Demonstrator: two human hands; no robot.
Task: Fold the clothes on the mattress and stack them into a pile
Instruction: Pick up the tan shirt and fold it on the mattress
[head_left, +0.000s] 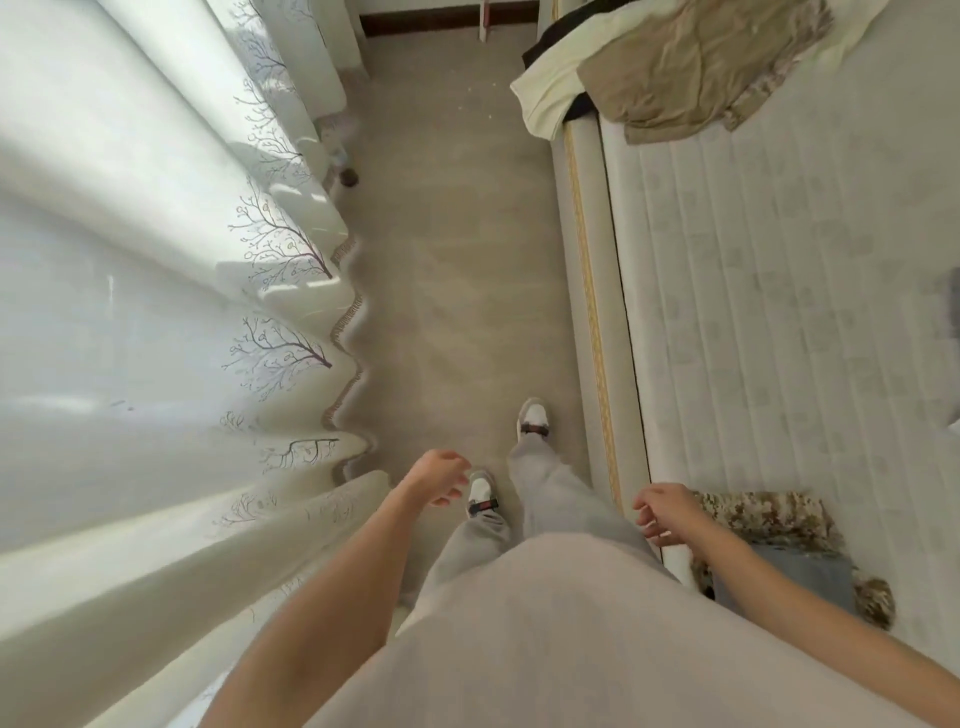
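I am standing on the floor (447, 270) between the curtain (156, 312) and the mattress (779, 312). Both my left hand (439, 477) and right hand (665, 512) hang loosely curled and hold nothing.

Near right, beside my right hand, a small pile (789, 556) lies at the mattress edge: a grey piece on a camouflage one, apparently folded. Far right, a tan garment (696, 67) lies crumpled over a cream one (550, 88) and something black (582, 106), all unfolded.

My judgement: the task is begun but not half done; the far heap still needs folding and stacking.
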